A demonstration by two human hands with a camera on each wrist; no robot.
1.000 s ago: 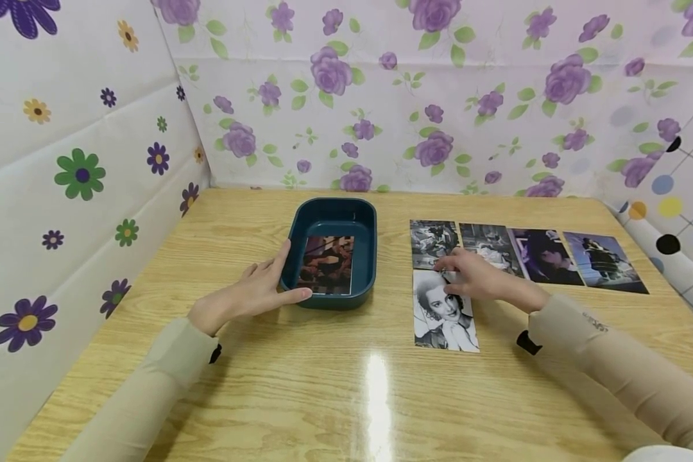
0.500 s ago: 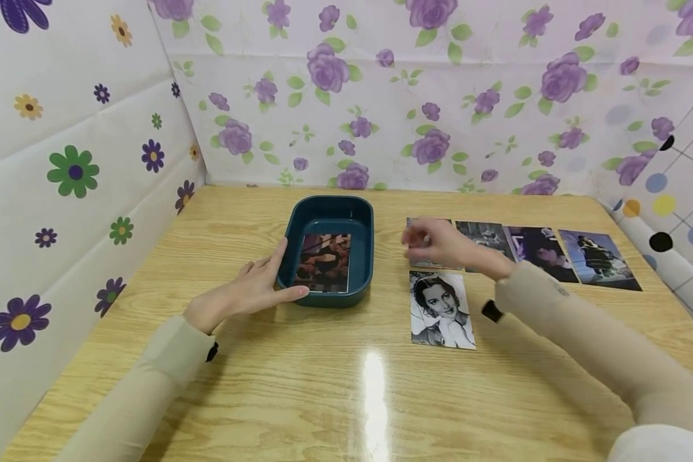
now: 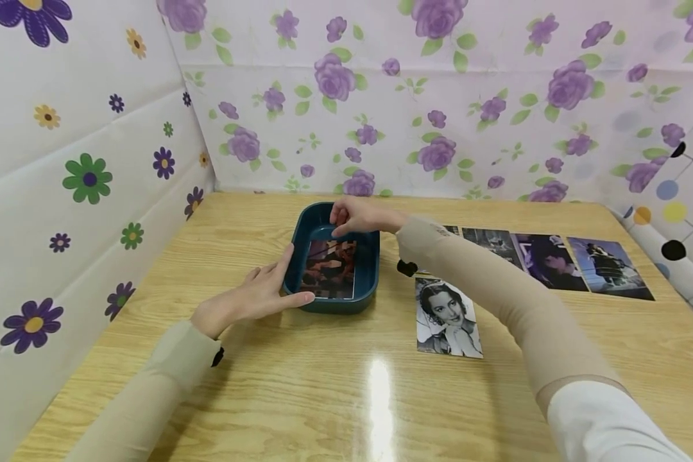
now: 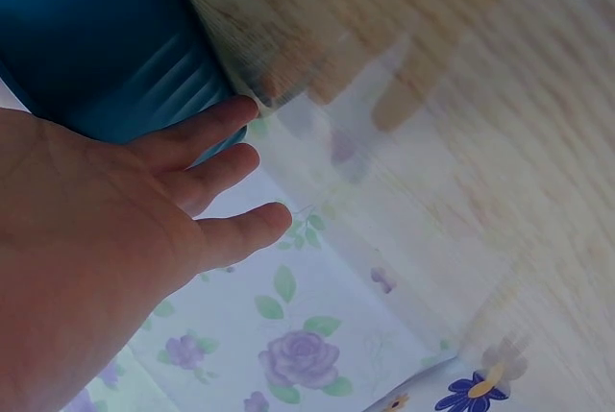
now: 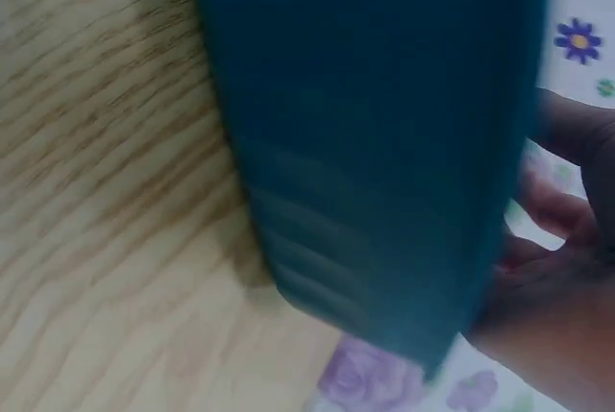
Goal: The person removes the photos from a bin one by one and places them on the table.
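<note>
A dark teal rectangular tub stands on the table, with a dark reddish photo lying face up inside it. My left hand rests along its left side, fingers straight and thumb at the front rim; the left wrist view shows those fingers spread against the tub wall. My right hand hangs over the tub's far right part, fingers bent loosely downward above the photo, and nothing shows between them. In the right wrist view the tub's outer wall hides some of the right fingers.
Right of the tub lies a black-and-white portrait photo. Behind it a row of several photos runs rightward, among them a purple-toned one and a blue one; the right sleeve covers part of this row. Flowered sheets enclose the table.
My right hand has left the portrait photo's top edge and swung left over the tub. The portrait stays on the table. My left hand keeps its place at the tub.
</note>
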